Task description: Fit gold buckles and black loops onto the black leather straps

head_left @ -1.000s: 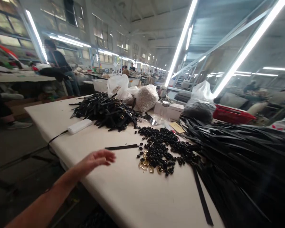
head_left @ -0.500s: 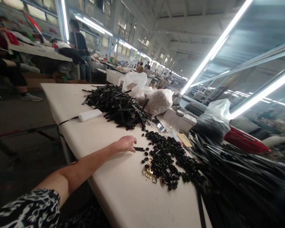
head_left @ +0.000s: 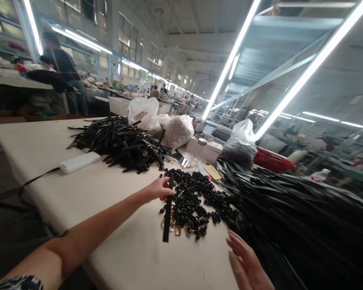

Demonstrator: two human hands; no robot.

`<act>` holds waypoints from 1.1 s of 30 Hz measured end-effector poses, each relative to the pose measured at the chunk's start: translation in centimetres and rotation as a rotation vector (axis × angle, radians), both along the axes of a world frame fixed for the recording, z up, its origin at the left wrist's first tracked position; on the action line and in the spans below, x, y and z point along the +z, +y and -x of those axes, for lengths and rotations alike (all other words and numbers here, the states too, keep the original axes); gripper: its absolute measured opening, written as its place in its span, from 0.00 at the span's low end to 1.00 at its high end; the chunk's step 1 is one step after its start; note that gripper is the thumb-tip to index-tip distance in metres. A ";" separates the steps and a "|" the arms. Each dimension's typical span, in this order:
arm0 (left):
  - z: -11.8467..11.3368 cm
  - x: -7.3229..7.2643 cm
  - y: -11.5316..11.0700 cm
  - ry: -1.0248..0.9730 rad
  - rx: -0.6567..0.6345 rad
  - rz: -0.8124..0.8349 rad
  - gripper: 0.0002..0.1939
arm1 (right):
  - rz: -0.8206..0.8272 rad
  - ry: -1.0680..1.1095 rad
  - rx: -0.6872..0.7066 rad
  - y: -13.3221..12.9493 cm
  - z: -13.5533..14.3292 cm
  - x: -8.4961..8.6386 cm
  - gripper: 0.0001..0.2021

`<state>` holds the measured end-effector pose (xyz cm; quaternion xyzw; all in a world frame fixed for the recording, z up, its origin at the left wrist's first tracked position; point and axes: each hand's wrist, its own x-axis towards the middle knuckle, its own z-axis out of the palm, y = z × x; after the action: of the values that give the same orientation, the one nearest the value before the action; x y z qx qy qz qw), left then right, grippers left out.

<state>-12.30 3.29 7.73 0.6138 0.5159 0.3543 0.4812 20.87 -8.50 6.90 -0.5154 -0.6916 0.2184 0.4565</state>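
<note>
A short black strap point(head_left: 167, 217) is pinched in my left hand point(head_left: 161, 189), hanging over the left edge of a pile of small black loops point(head_left: 190, 197). Several gold buckles point(head_left: 177, 230) lie at the near side of that pile, partly behind the strap. My right hand point(head_left: 248, 262) is at the lower right, fingers apart and nothing seen in it, near the long black strips point(head_left: 290, 217). Finished-looking black straps with buckles point(head_left: 117, 141) lie heaped at the far left of the pale table point(head_left: 133, 245).
A white power bank point(head_left: 80, 162) with a cable lies on the left. Behind the heaps are plastic bags of small parts point(head_left: 178, 131), a white box point(head_left: 204, 148), a yellow card point(head_left: 213, 172) and a red crate point(head_left: 274, 160). A person point(head_left: 66, 72) stands at the back left.
The view has turned to the right. My left hand has lifted the black strap off the table, and it now hangs down. My right hand has come into view at the lower right.
</note>
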 end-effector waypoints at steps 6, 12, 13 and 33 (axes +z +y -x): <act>-7.5 -2.3 -3.3 -0.538 -0.002 0.251 0.29 | 0.030 -0.240 0.035 1.1 5.5 0.8 0.22; -9.0 -3.5 -4.9 -0.552 -0.005 0.342 0.31 | -0.048 -0.338 -0.025 1.3 7.1 -2.5 0.24; -9.0 -3.6 -4.9 -0.552 -0.009 0.350 0.32 | -0.035 -0.340 -0.025 1.4 7.2 -2.9 0.23; -7.1 -3.5 -4.0 -0.580 -0.030 0.348 0.26 | 0.150 -0.125 0.074 1.1 6.3 -3.0 0.11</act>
<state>-5.18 -0.73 4.22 0.4035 0.4014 0.4135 0.7107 14.52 -7.36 3.94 -0.5347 -0.7192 0.2537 0.3641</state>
